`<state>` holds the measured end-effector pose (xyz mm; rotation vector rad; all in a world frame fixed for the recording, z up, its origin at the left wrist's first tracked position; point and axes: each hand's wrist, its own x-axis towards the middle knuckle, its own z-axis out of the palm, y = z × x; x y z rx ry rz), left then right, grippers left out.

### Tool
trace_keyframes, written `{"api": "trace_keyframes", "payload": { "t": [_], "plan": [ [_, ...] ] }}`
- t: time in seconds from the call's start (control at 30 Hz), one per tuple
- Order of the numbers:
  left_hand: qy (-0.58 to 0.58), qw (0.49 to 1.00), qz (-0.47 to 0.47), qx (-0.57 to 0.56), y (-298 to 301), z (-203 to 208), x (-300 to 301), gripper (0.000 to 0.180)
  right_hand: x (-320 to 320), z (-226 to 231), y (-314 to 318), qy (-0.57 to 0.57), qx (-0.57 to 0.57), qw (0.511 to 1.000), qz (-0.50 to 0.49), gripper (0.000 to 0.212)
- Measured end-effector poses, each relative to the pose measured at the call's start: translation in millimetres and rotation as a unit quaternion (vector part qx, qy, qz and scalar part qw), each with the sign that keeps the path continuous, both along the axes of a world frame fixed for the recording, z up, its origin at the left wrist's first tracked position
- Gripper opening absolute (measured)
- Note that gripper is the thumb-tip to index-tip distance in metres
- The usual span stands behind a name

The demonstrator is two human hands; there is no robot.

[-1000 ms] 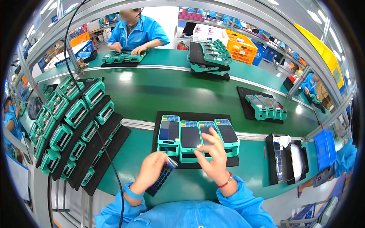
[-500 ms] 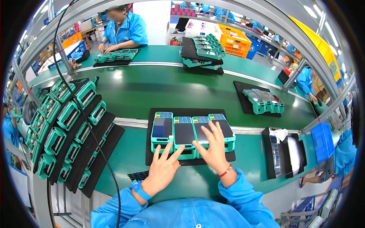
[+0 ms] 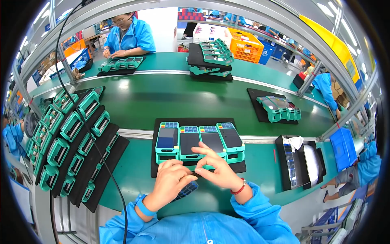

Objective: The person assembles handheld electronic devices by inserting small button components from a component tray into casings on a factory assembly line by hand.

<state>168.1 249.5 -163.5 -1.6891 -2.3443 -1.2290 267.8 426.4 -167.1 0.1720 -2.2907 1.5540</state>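
On a black foam tray (image 3: pixel 239 167) in front of me stand several green-framed card payment terminals (image 3: pixel 195 142), with colored keypads and dark screens. My left hand (image 3: pixel 172 181) is before their near edge, its fingers curled in. A dark sheet with small blue rectangles (image 3: pixel 187 190) sticks out from under it and seems held in its palm. Close to its fingertips is my right hand (image 3: pixel 219 171), thumb and index pinched together and other fingers stretched. Anything in that pinch is too small to make out.
Tilted black trays of green housings (image 3: pixel 75 162) are stacked at left, a black cable (image 3: pixel 97 142) hanging before them. At right are a black box with strips (image 3: pixel 290 162) and a blue bin (image 3: pixel 344 149). Another tray of terminals (image 3: pixel 278 107) sits farther off. A co-worker (image 3: pixel 130 38) works opposite.
Both hands have drawn back from the terminals and come together. The spread fingers of my left hand have curled. The dark sheet now shows right of my left wrist instead of left.
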Motion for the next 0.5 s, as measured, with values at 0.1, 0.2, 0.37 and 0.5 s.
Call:
{"api": "trace_keyframes", "payload": {
  "t": [0.1,0.2,0.37,0.5],
  "plan": [
    [-0.012,1.0,0.0,0.006,5.0,-5.0,1.6,0.023,14.7,2.5,-2.6,0.064,0.047,0.993,-0.086,0.006],
    [-0.035,0.998,0.008,-0.058,8.0,-15.7,4.0,0.024,27.2,-8.4,31.0,0.123,-0.01,0.942,-0.312,0.008],
    [0.16,0.986,-0.028,-0.039,35.7,-12.6,23.8,0.022,24.3,-33.7,37.9,0.081,0.191,0.91,-0.359,0.009],
    [0.187,0.979,-0.021,-0.081,58.6,-16.9,27.9,0.024,21.0,-51.6,45.8,0.057,0.247,0.898,-0.359,0.011]
  ]
}}
